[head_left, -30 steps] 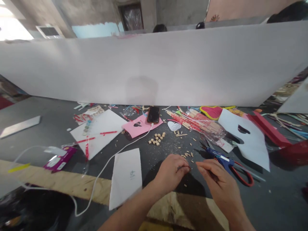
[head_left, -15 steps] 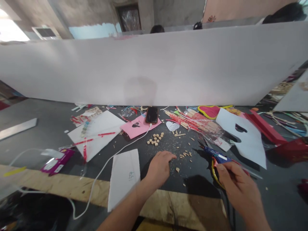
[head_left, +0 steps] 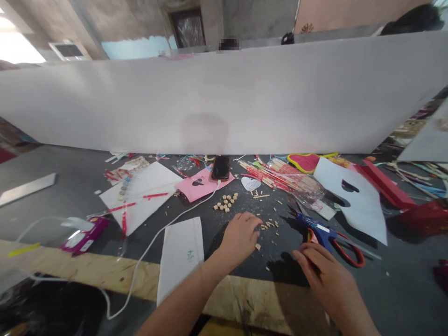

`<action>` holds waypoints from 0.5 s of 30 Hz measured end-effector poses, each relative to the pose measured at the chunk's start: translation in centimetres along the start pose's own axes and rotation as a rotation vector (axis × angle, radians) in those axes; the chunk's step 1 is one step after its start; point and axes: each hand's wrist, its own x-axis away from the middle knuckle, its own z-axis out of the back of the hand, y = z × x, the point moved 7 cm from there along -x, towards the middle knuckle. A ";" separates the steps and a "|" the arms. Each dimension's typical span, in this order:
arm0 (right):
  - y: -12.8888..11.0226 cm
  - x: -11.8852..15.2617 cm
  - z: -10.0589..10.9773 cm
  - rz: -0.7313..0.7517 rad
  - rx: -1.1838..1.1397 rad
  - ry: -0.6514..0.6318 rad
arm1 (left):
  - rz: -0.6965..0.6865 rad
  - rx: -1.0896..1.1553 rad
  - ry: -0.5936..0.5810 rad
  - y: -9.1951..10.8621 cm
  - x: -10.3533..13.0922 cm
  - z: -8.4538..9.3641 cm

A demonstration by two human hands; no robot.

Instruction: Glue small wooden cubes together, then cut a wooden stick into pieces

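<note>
My left hand (head_left: 241, 235) reaches over the dark tabletop (head_left: 224, 233), its fingers bent and a little apart. The fingertips are at a scatter of short cut stick pieces (head_left: 269, 225). Just left of them lie several small pale wooden cubes (head_left: 226, 202). My right hand (head_left: 327, 275) is closed, thumb against the bent fingers; whether it holds anything small is hidden. Right beside it rest a blue glue gun (head_left: 320, 229) and scissors with red handles (head_left: 359, 259), overlapping each other. My right hand covers part of them.
A phone (head_left: 220, 168) on pink paper (head_left: 196, 186) has a white cable (head_left: 150, 238). Bundled sticks (head_left: 276, 177) and cut white paper (head_left: 364, 205) lie to the right. A white card (head_left: 182, 256) lies by my left forearm. A tall white board (head_left: 140, 102) stands behind.
My left hand has moved slightly right, closer to the stick pieces. My right hand has drawn down and left from the glue gun and scissors, uncovering the red handle.
</note>
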 end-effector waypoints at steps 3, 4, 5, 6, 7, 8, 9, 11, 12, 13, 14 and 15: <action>0.9 0.7 1.2 -0.067 -0.023 0.074 | -0.001 -0.046 -0.057 0.0 -0.6 -0.6; 1.3 1.0 1.7 -0.091 -0.022 0.100 | -0.002 -0.057 -0.064 0.1 -0.8 -0.8; 1.7 1.2 2.2 -0.112 -0.013 0.127 | -0.006 -0.067 -0.068 0.1 -1.1 -0.9; 2.2 1.4 2.7 -0.131 0.002 0.153 | -0.010 -0.081 -0.069 0.2 -1.3 -1.0; 2.7 1.6 3.1 -0.150 0.023 0.172 | -0.014 -0.097 -0.068 0.2 -1.6 -1.2; 3.2 1.8 3.6 -0.174 0.046 0.190 | -0.018 -0.113 -0.071 0.3 -2.0 -1.4; 3.7 2.0 3.9 -0.206 0.067 0.200 | -0.018 -0.132 -0.077 0.4 -2.4 -1.6; 4.8 2.4 4.5 -0.268 0.085 0.211 | -0.021 -0.155 -0.093 0.6 -3.1 -2.1; 5.2 2.6 4.7 -0.296 0.084 0.212 | -0.023 -0.166 -0.101 0.7 -3.5 -2.4; 5.6 2.8 4.7 -0.318 0.079 0.209 | -0.027 -0.175 -0.109 0.8 -3.9 -2.7; 5.9 3.0 4.7 -0.336 0.071 0.201 | -0.031 -0.186 -0.117 1.0 -4.2 -2.9; 6.2 3.1 4.6 -0.350 0.064 0.191 | -0.036 -0.198 -0.126 1.1 -4.4 -3.1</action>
